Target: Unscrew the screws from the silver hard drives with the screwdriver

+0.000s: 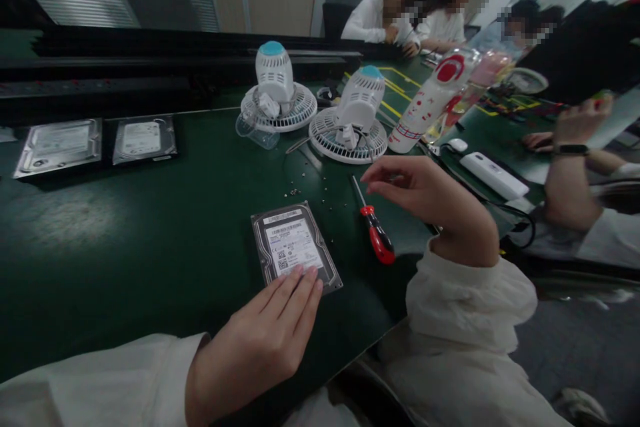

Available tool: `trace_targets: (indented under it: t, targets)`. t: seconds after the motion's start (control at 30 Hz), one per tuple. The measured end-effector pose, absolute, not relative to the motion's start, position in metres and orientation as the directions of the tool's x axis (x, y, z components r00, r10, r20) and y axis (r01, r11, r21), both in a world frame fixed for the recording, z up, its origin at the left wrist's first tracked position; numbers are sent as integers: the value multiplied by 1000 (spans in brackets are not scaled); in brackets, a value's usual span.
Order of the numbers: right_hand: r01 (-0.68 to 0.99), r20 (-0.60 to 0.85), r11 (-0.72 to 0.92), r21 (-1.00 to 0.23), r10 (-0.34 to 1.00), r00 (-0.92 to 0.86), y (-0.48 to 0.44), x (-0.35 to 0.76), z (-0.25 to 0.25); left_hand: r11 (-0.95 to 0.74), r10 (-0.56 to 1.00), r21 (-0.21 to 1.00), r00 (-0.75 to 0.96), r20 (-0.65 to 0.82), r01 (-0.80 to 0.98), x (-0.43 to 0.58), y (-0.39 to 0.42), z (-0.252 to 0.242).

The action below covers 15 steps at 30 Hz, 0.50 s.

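Note:
My left hand (pixel 270 327) lies flat with its fingers stretched out over the lower edge of a hard drive (pixel 293 240), label side up. Its fingertips touch the label, and they hide part of the drive's near end. To the right, my right hand (pixel 415 190) hovers above the table with bent fingers; thumb and fingertips look slightly apart, and nothing shows between them. Just below and left of it, a red and black screwdriver (pixel 377 233) rests on the table, its shaft pointing away from me. Several tiny screws (pixel 295 192) are scattered beyond the drive and beside it.
Two other hard drives (pixel 60 143) (pixel 145 139) lie at the far left. Two white fans (pixel 275 90) (pixel 357 117), a clear plastic cup (pixel 257 133) and a white-and-red bottle (pixel 425 103) stand at the back. A power strip (pixel 494 175) and a co-worker's arm (pixel 570 173) are on the right.

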State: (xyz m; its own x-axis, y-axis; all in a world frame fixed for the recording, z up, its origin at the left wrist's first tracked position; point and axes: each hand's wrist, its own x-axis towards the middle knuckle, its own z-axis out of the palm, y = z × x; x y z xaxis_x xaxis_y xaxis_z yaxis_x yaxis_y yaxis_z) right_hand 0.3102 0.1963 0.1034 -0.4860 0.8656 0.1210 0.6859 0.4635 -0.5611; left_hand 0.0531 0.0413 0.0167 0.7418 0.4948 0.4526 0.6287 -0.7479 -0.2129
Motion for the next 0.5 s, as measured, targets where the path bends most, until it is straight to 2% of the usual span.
trace_targets:
  t: [0.1, 0.2, 0.27, 0.37, 0.5]
  targets:
    - [787, 213, 532, -313, 846, -488, 182, 324, 98, -747, 491, -216, 741, 459, 629, 53, 41, 17]
    - [806, 200, 558, -200, 828, -523, 164, 334, 76, -744, 493, -217, 738, 460, 632, 53, 41, 17]
    - [754, 110, 656, -27, 752, -650, 153, 341, 58, -745, 497, -218, 742, 449, 631, 52, 41, 17]
    - [649, 48, 749, 136, 649, -759, 140, 353, 41, -750, 492, -213, 744, 452, 626, 52, 42, 17]
    - [581, 41, 766, 276, 595, -803, 137, 360, 41, -749, 494, -209, 740, 457, 629, 53, 42, 18]
